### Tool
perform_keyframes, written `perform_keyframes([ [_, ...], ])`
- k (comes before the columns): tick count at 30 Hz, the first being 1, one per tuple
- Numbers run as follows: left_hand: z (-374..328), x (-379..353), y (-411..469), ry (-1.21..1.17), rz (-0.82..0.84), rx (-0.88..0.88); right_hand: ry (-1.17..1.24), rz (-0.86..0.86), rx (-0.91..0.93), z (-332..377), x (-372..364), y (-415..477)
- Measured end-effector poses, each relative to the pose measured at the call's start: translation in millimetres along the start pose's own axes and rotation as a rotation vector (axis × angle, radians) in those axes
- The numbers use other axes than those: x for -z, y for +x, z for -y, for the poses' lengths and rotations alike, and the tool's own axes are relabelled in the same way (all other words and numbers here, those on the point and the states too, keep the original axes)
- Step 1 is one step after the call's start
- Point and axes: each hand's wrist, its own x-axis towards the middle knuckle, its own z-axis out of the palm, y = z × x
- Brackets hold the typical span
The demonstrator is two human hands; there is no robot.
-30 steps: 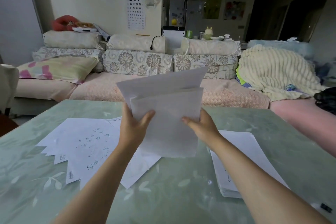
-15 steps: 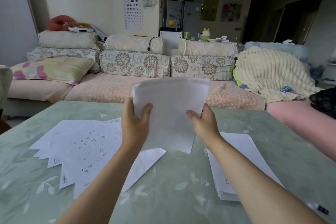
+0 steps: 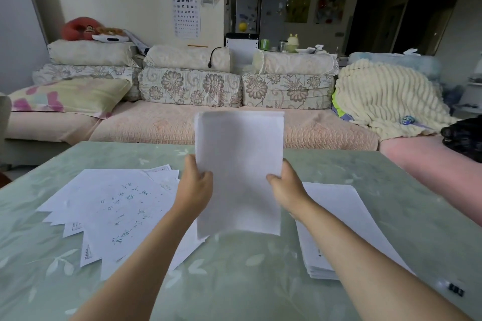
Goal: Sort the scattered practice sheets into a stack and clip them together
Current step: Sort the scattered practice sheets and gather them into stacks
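Both hands hold a squared sheaf of practice sheets upright above the table.

The left hand grips the left edge of the held sheets and the right hand grips the right edge — thumbs on the near face, the lower edge hanging just above the green table. At nine o'clock from the hands, scattered sheets lie fanned and overlapping, some with handwriting. At three o'clock a neat stack lies flat, partly under the right forearm. At about four o'clock, near the table's edge, sits a small black binder clip — apart from the stack.
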Motion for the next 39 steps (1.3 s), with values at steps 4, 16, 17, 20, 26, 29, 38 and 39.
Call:
perform_keyframes([
  [4, -17, -2, 2, -0.059, 0.062, 0.048, 0.071, -0.060, -0.065, 6, 33, -2],
  [16, -27, -145, -28, 0.064, 0.359, 0.116, -0.148, -0.140, -0.277, -86, 165, -9],
  [17, -26, -156, -28, 0.084, 0.376, 0.122, -0.181, -0.150, -0.278, -92, 171, -11],
  [20, -20, -190, -28, 0.194, 0.424, 0.123, -0.331, -0.161, -0.306, -118, 192, -16],
  [26, -5, -221, -36, 0.423, 0.494, 0.149, -0.610, -0.045, -0.362, -143, 203, -20],
  [29, -2, -225, -39, 0.375, 0.504, 0.159, -0.634, 0.047, -0.374, -146, 203, -20],
  [38, -2, -201, -37, 0.427, 0.405, -0.012, -0.684, 0.048, -0.227, -97, 172, -26],
  [39, -2, -193, -35, 0.420, 0.383, -0.039, -0.641, 0.059, -0.189, -88, 161, -25],
])
